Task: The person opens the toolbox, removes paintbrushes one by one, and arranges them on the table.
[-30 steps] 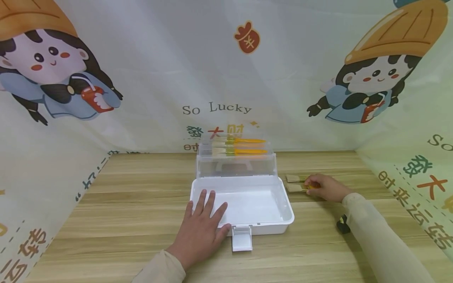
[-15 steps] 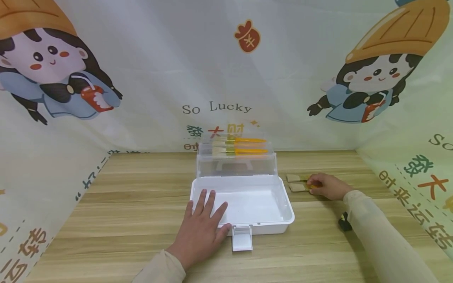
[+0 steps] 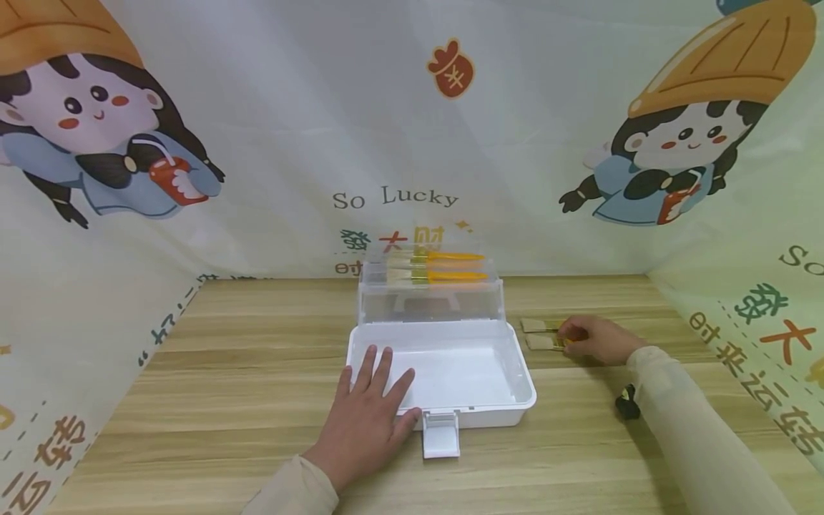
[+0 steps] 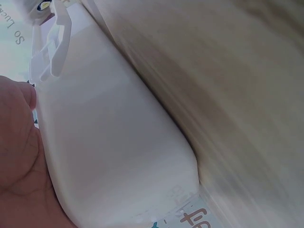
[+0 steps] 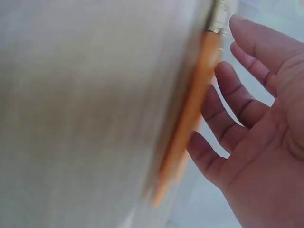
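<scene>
A white plastic storage box [image 3: 444,418] stands with its clear lid [image 3: 431,304] raised, and its front latch [image 3: 440,438] hangs down. Across its front left rim lies my left hand [image 3: 367,422], fingers spread into the box; the left wrist view shows the palm against the box wall [image 4: 114,123]. To the right, two flat paintbrushes with pale bristles lie side by side, a near brush [image 3: 541,343] and a far brush [image 3: 536,325]. My right hand [image 3: 595,340] is over their handles. In the right wrist view its fingers are loosely bent beside an orange handle [image 5: 192,102], with the thumb apart from it.
More paintbrushes [image 3: 457,276] with orange handles lie at the top of the raised lid. A small black object [image 3: 627,403] is beside the right sleeve. A printed curtain [image 3: 290,143] closes off the back and sides of the wooden table [image 3: 257,343].
My right hand has shifted slightly right, and the near paintbrush has slid right along the table, closer to level with the far one. My left hand and the box stay in place.
</scene>
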{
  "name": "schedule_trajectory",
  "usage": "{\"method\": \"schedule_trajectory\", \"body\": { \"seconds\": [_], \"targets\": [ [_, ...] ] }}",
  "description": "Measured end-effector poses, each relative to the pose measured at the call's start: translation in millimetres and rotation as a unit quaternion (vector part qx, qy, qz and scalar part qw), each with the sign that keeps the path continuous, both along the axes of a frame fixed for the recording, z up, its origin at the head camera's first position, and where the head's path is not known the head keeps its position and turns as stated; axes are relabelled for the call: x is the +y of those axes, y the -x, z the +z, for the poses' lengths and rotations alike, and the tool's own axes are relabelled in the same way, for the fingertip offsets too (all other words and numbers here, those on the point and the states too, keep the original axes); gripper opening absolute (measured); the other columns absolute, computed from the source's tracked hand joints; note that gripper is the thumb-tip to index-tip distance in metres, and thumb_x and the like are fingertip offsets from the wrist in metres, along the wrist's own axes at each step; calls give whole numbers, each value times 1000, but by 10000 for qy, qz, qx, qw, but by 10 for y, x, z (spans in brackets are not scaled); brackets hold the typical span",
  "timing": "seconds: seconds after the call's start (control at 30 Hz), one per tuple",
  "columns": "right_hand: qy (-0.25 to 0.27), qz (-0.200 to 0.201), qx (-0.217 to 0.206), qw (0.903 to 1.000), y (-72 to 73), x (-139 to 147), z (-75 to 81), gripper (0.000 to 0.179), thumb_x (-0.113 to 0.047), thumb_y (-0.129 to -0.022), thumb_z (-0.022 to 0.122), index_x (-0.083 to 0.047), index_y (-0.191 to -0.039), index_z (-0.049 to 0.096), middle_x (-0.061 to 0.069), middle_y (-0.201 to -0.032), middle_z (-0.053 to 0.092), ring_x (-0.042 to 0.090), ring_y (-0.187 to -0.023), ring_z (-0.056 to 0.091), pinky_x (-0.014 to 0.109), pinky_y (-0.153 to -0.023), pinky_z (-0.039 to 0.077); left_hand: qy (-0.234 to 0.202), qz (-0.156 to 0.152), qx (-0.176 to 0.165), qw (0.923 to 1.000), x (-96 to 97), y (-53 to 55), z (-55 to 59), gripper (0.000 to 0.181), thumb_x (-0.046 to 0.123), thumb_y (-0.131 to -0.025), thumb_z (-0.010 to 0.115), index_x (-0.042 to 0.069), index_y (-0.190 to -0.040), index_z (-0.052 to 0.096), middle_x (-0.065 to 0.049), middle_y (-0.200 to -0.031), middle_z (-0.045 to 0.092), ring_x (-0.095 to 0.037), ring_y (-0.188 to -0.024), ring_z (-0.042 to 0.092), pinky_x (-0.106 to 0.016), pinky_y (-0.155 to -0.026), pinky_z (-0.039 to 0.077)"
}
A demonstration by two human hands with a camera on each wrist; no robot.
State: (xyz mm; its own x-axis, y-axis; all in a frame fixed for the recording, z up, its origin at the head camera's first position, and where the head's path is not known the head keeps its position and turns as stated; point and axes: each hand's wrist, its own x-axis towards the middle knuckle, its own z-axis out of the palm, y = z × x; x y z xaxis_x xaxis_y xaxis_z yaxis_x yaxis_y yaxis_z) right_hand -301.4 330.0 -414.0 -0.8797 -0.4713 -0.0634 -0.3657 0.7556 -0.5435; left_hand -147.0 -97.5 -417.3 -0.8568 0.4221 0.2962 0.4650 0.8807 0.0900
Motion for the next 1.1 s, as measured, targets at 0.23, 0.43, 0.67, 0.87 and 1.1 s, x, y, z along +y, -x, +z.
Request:
{"method": "schedule_trajectory", "body": {
  "seconds": [0.23, 0.43, 0.67, 0.87, 1.1],
  "targets": [
    [126, -63, 96, 9999, -33, -74, 213, 19, -11, -94, 67, 0, -110, 63, 5, -101, 65, 19, -92, 56, 37, -82, 48, 37, 39, -25, 10000, -2, 10, -7, 55, 50, -102, 43, 16, -145, 53, -22, -157, 32, -41, -148, 17, -64, -110, 23],
    [82, -174, 371, 9991, -47, -273, 390, 20, -13, -96, 65, -1, -113, 65, 4, -98, 63, 22, -91, 55, 41, -83, 48, 28, 18, -25, 10000, -1, 13, -10, 55, 50, -102, 42, 16, -144, 53, -22, -156, 32, -41, -148, 17, -64, -110, 23],
    [80, -62, 700, 9975, -63, -630, 677, 24, -20, -98, 64, -6, -118, 65, 4, -104, 65, 23, -97, 58, 48, -91, 49, 11, -10, 37, 10000, 1, 5, -6, 55, 50, -102, 42, 15, -144, 54, -23, -155, 34, -42, -147, 18, -65, -109, 24],
    [68, 206, 928, 9954, -60, -962, 880, 25, -24, -98, 65, -8, -117, 66, 3, -105, 65, 23, -97, 58, 44, -87, 50, 16, 0, 13, 10000, 5, 2, 1, 55, 50, -103, 42, 15, -144, 54, -23, -156, 33, -41, -148, 17, -65, -110, 23],
    [250, 582, 1127, 9916, -27, -1338, 1021, 24, -18, -96, 66, -5, -116, 67, 5, -107, 66, 23, -100, 59, 46, -91, 48, -5, 10, -43, 10000, 10, -2, 4, 54, 48, -103, 42, 15, -144, 53, -23, -156, 32, -41, -148, 17, -64, -110, 23]
  ]
}}
